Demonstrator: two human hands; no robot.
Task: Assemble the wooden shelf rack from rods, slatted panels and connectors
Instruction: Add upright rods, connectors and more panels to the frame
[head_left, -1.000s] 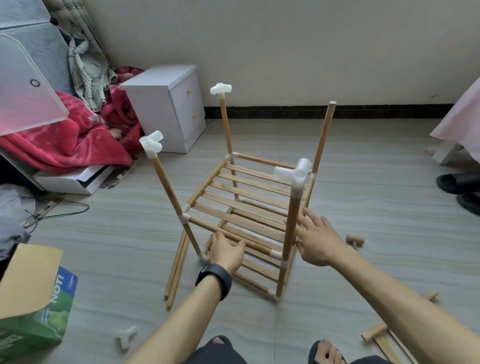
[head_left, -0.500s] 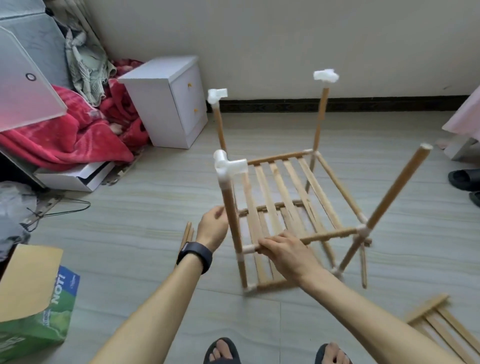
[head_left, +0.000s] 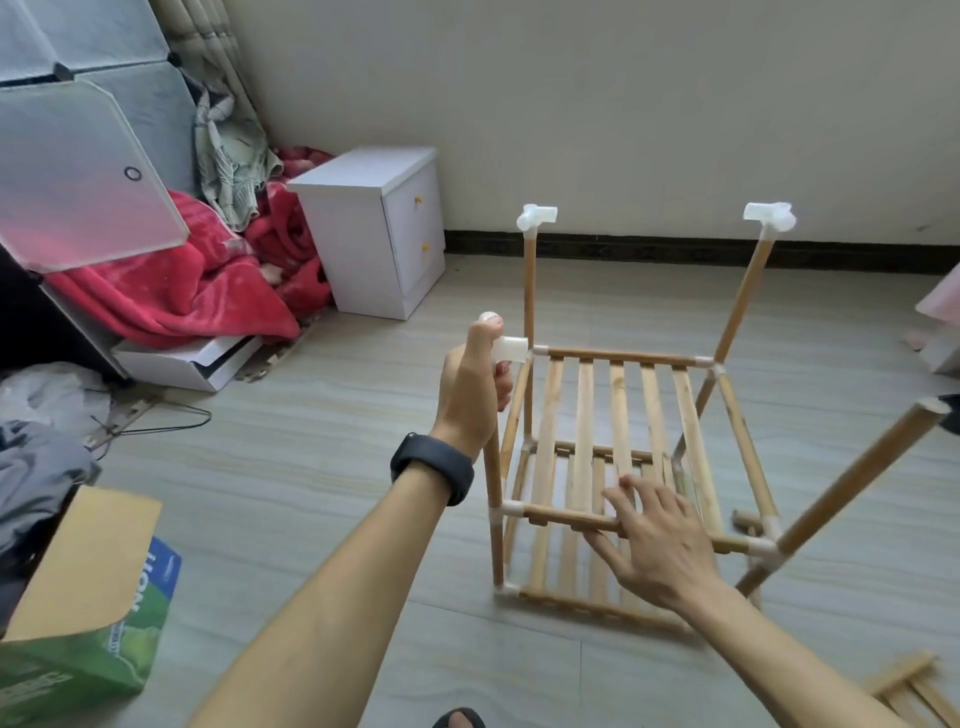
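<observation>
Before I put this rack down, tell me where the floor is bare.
Barest: the floor between the white cabinet and the rack, back to the baseboard. Also the strip left of the rack, bordered by the wire hanger and cardboard box. Crowded: the red blanket corner, and lower right, where a spare slatted panel lies.

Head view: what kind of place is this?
Probably a bedroom at home: white bedside cabinet against the wall, red blanket heaped beside it, wooden rack half-built on the floor.
</observation>
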